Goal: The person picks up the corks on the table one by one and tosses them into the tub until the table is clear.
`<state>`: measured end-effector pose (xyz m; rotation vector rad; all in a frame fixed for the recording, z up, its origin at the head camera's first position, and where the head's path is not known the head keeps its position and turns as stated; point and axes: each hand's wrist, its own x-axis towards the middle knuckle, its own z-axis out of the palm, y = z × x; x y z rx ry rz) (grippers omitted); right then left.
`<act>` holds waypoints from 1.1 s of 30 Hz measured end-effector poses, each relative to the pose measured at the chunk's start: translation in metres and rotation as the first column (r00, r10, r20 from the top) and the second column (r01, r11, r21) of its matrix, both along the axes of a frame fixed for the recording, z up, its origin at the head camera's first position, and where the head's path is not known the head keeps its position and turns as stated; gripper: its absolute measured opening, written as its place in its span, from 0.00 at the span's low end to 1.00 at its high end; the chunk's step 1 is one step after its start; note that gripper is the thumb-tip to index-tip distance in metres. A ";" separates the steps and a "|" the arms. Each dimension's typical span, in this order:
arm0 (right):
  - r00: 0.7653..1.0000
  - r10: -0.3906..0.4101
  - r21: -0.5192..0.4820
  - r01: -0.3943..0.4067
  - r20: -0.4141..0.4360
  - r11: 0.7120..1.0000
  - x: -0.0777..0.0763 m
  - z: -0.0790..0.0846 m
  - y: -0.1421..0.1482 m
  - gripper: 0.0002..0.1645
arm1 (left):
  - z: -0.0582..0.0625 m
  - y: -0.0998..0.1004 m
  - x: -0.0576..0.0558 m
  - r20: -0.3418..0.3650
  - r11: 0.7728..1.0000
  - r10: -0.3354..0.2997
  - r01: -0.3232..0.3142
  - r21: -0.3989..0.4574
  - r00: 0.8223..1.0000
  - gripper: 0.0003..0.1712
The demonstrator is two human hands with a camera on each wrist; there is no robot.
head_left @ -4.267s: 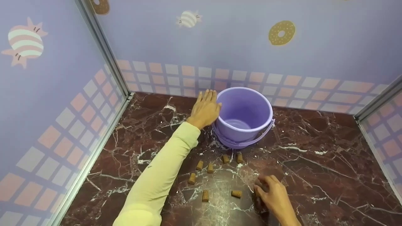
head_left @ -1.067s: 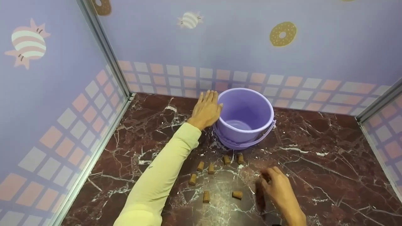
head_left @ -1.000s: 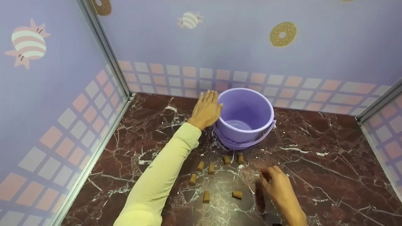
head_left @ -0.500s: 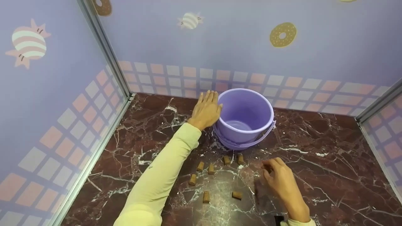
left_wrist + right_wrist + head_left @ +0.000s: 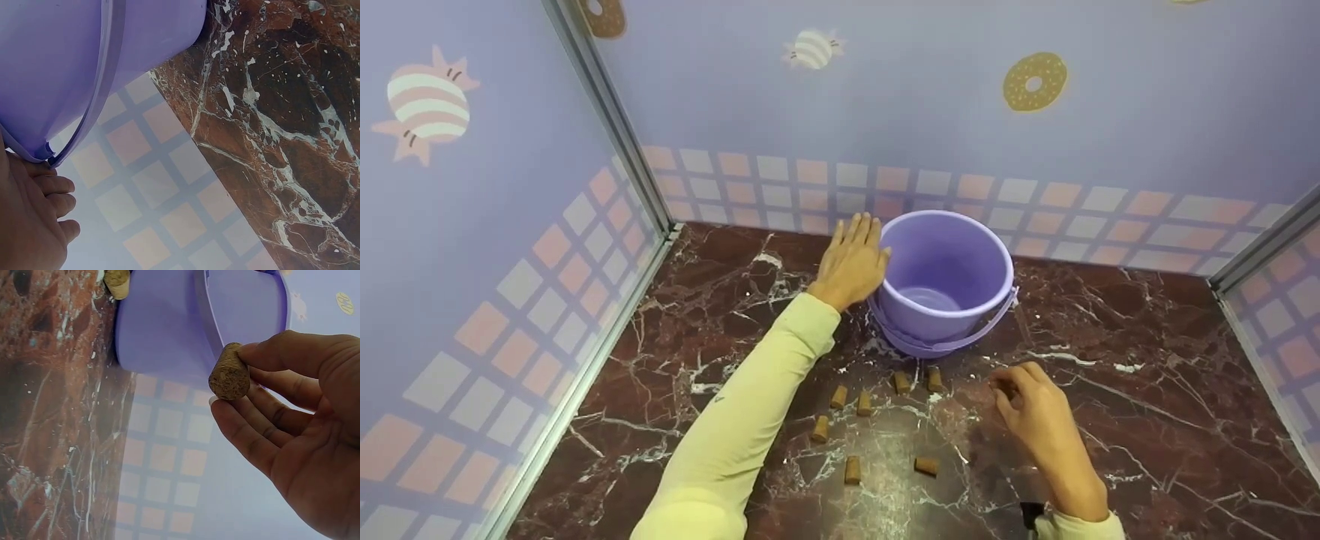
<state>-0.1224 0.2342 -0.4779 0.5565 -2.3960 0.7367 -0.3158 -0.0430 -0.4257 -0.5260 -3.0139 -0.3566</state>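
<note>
A purple bucket (image 5: 945,262) with a purple handle (image 5: 994,322) stands upright near the back wall. My left hand (image 5: 851,262) rests against its left side near the rim, fingers straight; the left wrist view has these fingertips (image 5: 61,205) beside the handle's joint. To the right of the bucket and in front of it, my right hand (image 5: 1039,416) is raised above the floor. Its thumb and fingers pinch a cork stopper (image 5: 229,377), clear in the right wrist view but mostly hidden in the head view. Several other corks (image 5: 864,403) lie in front of the bucket.
The dark red marbled floor (image 5: 1147,397) meets lilac wall panels (image 5: 900,97) at the back and both sides. Metal strips edge the corners (image 5: 619,131). One cork (image 5: 926,466) lies on its side nearer the front.
My right hand has lifted from the floor and moved away toward the bucket and slightly right, carrying a cork. My left hand and the bucket stay in place.
</note>
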 end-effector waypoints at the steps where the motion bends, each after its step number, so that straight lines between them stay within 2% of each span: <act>1: 1.000 0.003 -0.002 -0.003 -0.005 1.000 -0.001 0.001 0.000 0.19 | 0.000 0.000 0.000 0.000 1.000 0.001 -0.001 -0.001 1.000 0.37; 6: 1.000 0.017 -0.008 -0.017 -0.022 1.000 -0.007 0.006 0.001 0.20 | 0.000 0.001 0.000 0.002 1.000 0.002 -0.002 0.003 1.000 0.37; 17: 1.000 -0.001 0.000 0.001 0.011 1.000 -0.014 0.025 0.002 0.18 | 0.000 0.000 0.001 0.001 1.000 -0.004 0.004 0.014 1.000 0.37; 33: 1.000 0.018 -0.008 -0.018 -0.016 1.000 -0.032 0.054 -0.005 0.16 | 0.002 -0.001 0.001 -0.005 1.000 -0.006 0.006 -0.020 1.000 0.37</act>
